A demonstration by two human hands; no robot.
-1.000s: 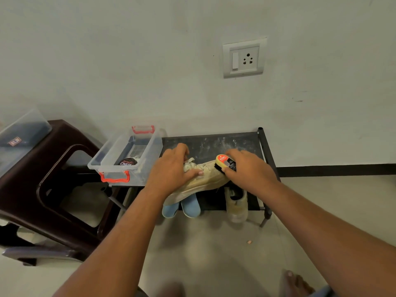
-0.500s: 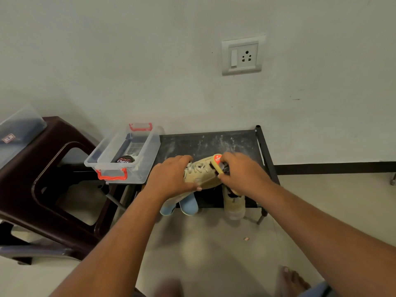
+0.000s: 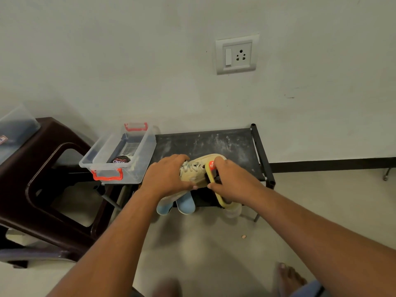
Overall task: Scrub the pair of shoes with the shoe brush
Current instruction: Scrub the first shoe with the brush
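While your left hand [image 3: 169, 176] grips the beige lace-up shoe [image 3: 199, 166] and your right hand [image 3: 231, 183] clutches the yellow-backed shoe brush [image 3: 209, 173], hard strokes could twist the shoe loose.

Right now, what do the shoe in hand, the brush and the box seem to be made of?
The shoe looks like beige canvas or suede, matte, with woven laces. The brush seems smooth yellow plastic with dark bristles. The box is clear glossy plastic: its contents show through the walls.

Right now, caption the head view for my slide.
Left hand holds a beige sneaker; right hand presses a shoe brush against it.
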